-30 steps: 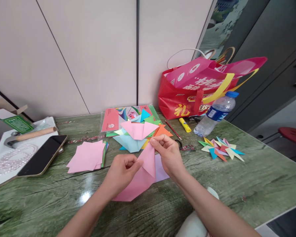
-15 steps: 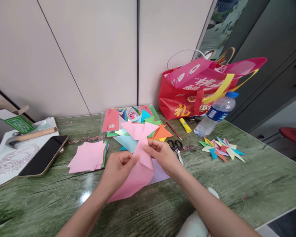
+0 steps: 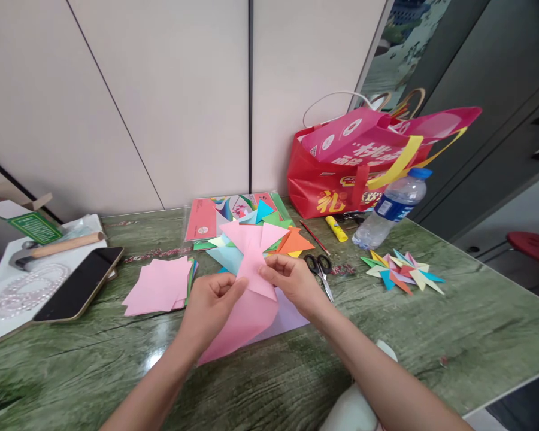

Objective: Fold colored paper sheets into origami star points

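Observation:
Both hands hold one pink paper [image 3: 245,317] above the table, with a fold across its middle. My left hand [image 3: 215,299] pinches its left edge between thumb and fingers. On the right edge, my right hand [image 3: 290,281] grips it, thumb on top. The lower part of the sheet curves down toward the left forearm. Beneath it lies a lilac sheet [image 3: 290,316]. Just beyond, folded pink pieces [image 3: 275,234] rest on a pile of blue, green and orange folded papers [image 3: 294,240]. A stack of pink squares [image 3: 159,284] lies left of the hands.
Scissors [image 3: 324,275], a glue stick [image 3: 336,228] and a pencil [image 3: 313,235] lie right of the pile. Farther right are a bottle [image 3: 391,209], a red bag [image 3: 323,179] and a paper star [image 3: 404,270]. A phone [image 3: 81,284] and hammer [image 3: 63,244] are left.
Both hands have shifted slightly left with the pink paper. Its lower part hangs a little differently, showing more of the lilac sheet.

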`<action>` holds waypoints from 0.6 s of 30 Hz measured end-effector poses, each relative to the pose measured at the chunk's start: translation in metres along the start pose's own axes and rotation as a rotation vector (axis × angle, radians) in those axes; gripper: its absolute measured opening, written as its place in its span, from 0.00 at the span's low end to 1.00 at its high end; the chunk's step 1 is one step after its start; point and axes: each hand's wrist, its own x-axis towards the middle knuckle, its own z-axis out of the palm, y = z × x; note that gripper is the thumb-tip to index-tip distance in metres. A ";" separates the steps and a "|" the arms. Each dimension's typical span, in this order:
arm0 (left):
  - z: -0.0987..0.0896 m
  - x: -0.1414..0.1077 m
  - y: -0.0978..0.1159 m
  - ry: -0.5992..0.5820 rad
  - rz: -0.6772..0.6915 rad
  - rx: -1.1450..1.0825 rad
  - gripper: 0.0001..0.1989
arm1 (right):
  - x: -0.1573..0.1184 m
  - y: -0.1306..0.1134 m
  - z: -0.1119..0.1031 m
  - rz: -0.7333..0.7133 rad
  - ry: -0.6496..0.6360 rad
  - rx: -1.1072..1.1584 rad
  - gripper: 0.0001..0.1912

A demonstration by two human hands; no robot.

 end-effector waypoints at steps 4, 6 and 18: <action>-0.004 0.002 0.000 0.050 0.012 -0.021 0.19 | 0.000 0.000 0.000 0.068 -0.083 -0.026 0.14; -0.004 0.002 -0.001 0.043 0.007 -0.043 0.19 | 0.000 0.000 0.000 0.059 -0.062 -0.019 0.14; -0.005 0.003 -0.006 0.140 0.001 -0.139 0.17 | 0.001 0.001 -0.001 0.062 -0.037 -0.036 0.14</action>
